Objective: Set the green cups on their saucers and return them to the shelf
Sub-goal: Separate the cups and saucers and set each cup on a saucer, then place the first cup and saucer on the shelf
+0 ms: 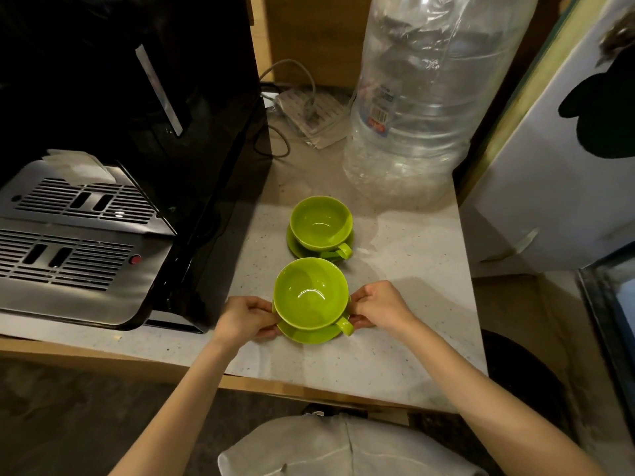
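Head view looks down on my left hand (245, 319) and right hand (379, 305), each pinching an opposite edge of the near saucer (309, 334) with curled fingers, the near cup (311, 293) sitting on it close to the front edge of the counter (412, 338). I judge the weak point is the cup itself: it only rests on the saucer, held by nothing, so any tilt as I lift could send it sliding off, most likely toward its handle (345, 327) on my right. My thumb on that side sits just beside the handle and could nudge it. The far cup (321, 223) on the far saucer (295, 247) stands just behind, nearly touching, so a forward push would knock them together. To the left the black coffee machine (137, 132) walls that edge; toward the back right corner a big clear water bottle (422, 97) stands, with cables and a power strip (309, 115) behind. No shelf is visible
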Tool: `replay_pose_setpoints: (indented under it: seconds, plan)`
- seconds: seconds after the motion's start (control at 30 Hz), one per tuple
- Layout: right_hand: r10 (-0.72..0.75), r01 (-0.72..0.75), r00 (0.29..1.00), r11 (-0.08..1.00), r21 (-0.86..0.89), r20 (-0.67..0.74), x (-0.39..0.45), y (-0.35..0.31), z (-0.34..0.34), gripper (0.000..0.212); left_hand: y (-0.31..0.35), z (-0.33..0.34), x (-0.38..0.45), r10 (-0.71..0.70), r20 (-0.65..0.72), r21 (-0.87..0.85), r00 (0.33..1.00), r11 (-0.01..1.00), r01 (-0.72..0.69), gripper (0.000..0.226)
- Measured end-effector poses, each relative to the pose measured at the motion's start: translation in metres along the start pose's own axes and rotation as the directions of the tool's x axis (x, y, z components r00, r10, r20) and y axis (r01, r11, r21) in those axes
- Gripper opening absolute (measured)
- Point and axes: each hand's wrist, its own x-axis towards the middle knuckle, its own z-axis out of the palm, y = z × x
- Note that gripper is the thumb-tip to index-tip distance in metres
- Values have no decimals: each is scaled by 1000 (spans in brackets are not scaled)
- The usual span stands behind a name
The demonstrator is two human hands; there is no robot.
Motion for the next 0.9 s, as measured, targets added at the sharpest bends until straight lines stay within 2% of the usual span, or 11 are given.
replay_pose_setpoints:
  seconds: [0.1, 0.2, 0.4, 0.6, 0.77, 0.9]
  plan:
    - [-23, 23, 1000, 1000, 1, 13, -10, -4, -9, 14, 3, 3, -5, 35, -12, 2, 999, 999, -35, 7]
    - [-61, 61, 998, 998, 8, -1, -21, -11, -23, 14, 16, 8, -15, 94, 34, -54, 995, 994, -92, 4]
    - [-159, 161, 987, 978, 132, -26, -50, -41, -58, 7, 61, 13, -30, 263, 121, -10, 957, 965, -263, 7]
    - [-276, 288, 957, 935, 206, -86, -77, -74, -97, 9, 117, 18, -45, 400, 220, -200, 890, 911, -360, 7]
    - [-350, 381, 924, 870, 312, -154, -105, -112, -128, 13, 170, 27, -58, 494, 180, -322, 851, 847, -424, 10]
    - [-435, 478, 878, 790, 383, -198, -129, -150, -152, 17, 217, 31, -72, 582, 202, -380, 788, 788, -485, 13]
